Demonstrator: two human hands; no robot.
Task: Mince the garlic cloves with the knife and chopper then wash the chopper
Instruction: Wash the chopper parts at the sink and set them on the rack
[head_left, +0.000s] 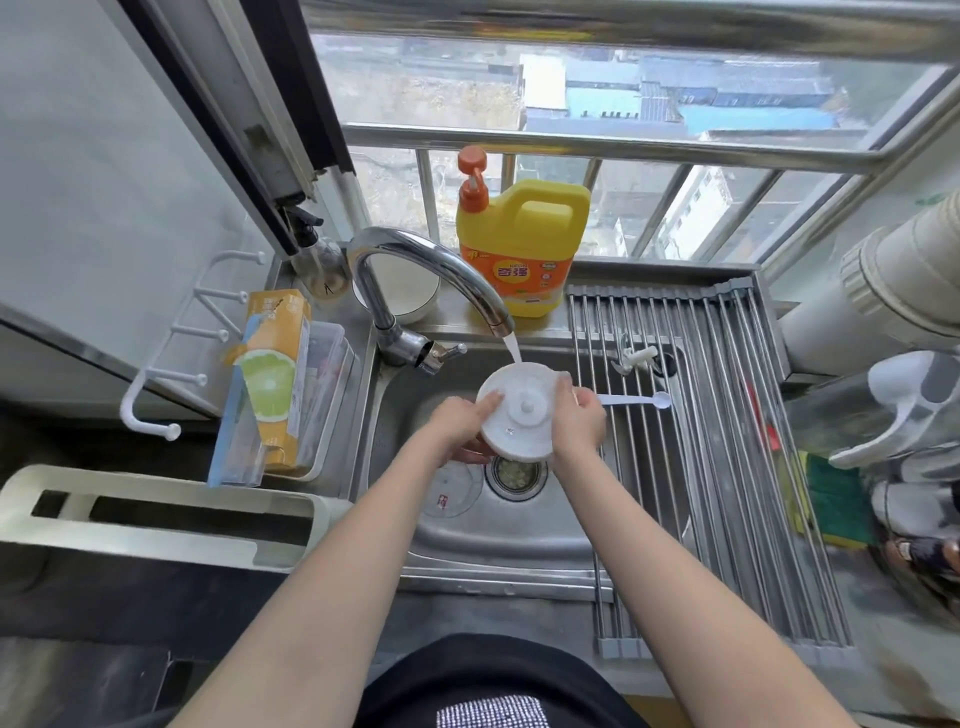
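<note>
Both my left hand (464, 420) and right hand (577, 415) grip the wet chopper lid (519, 410) under the tap stream (511, 347); it could slip into the sink (519, 540).

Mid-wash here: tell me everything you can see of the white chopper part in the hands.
The chopper part is a round white disc, plastic by its look, with a raised ring and small knob at its centre. It is wet, tilted toward the camera, held over the sink above the drain. The tap's stream lands on its upper edge. The left hand and right hand grip opposite sides.

White chopper lid (519, 413); yellow soap jug (524, 244), orange pump.
</note>
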